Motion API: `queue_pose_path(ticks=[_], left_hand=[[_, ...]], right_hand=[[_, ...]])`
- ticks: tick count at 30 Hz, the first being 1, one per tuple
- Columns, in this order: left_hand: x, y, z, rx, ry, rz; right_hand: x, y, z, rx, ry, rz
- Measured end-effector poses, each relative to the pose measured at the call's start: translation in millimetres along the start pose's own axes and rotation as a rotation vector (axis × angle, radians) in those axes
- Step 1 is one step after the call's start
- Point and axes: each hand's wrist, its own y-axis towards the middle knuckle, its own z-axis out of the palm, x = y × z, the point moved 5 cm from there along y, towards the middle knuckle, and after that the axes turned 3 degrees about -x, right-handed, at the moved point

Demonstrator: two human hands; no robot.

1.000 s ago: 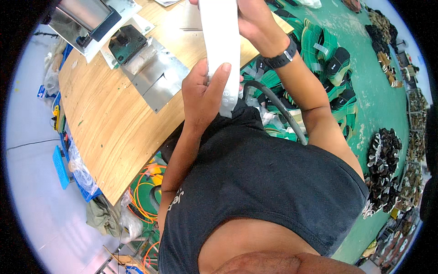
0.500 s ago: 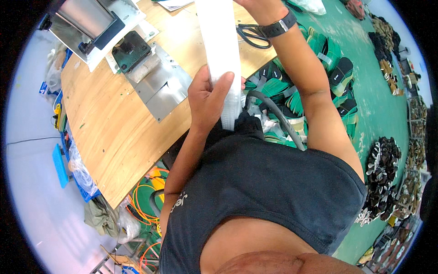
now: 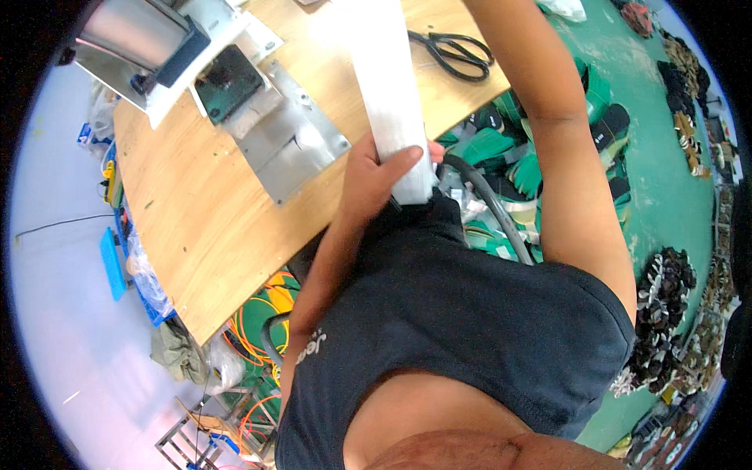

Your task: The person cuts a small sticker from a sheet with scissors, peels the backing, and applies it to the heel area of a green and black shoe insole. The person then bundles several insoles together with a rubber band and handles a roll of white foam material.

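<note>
A long, flat white strip (image 3: 389, 90) runs from the top edge of the view down to my black shirt. It looks like a band or a stack of bands; which one I cannot tell. Near its lower end my left hand (image 3: 373, 182) is closed round it, thumb across the front and fingertips showing past the far edge. My right arm reaches up and out at the top, so my right hand is out of sight. Black-handled scissors (image 3: 454, 56) lie on the wooden table (image 3: 204, 211), to the right of the strip.
A metal machine (image 3: 137, 39) stands at the table's far left, beside a dark block (image 3: 227, 82) and a steel plate (image 3: 294, 149). Bundles of green and black pieces (image 3: 501, 145) lie right of the table. A grey curved tube (image 3: 489, 202) is close by my body. Orange hoses (image 3: 247, 333) hang below.
My right hand has moved up out of view, uncovering the scissors. The strip and my left hand sit slightly further right, and the whole view has shifted a little.
</note>
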Motion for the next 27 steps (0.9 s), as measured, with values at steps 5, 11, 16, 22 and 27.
queue_pose_path(ticks=[5, 11, 16, 22, 27], left_hand=[[4.0, -0.6, -5.3, -0.115, -0.145, -0.002], [3.0, 5.1, -13.2, -0.123, -0.191, 0.018], [4.9, 15.4, -13.9, -0.172, -0.25, -0.083], [5.8, 34.0, -36.7, -0.358, -0.283, -0.016], [-2.8, 51.6, -47.4, -0.384, -0.276, -0.005]], right_hand=[[-105.7, -42.2, 66.3, -0.181, 0.844, 0.726], [-206.3, -63.5, 126.0, -0.145, 0.772, 0.704], [-296.4, -72.5, 169.2, 0.11, -0.109, 0.287], [-310.6, -61.4, 220.4, -0.023, 0.226, 0.347], [-377.6, -69.0, 261.8, 0.056, 0.165, 0.436]])
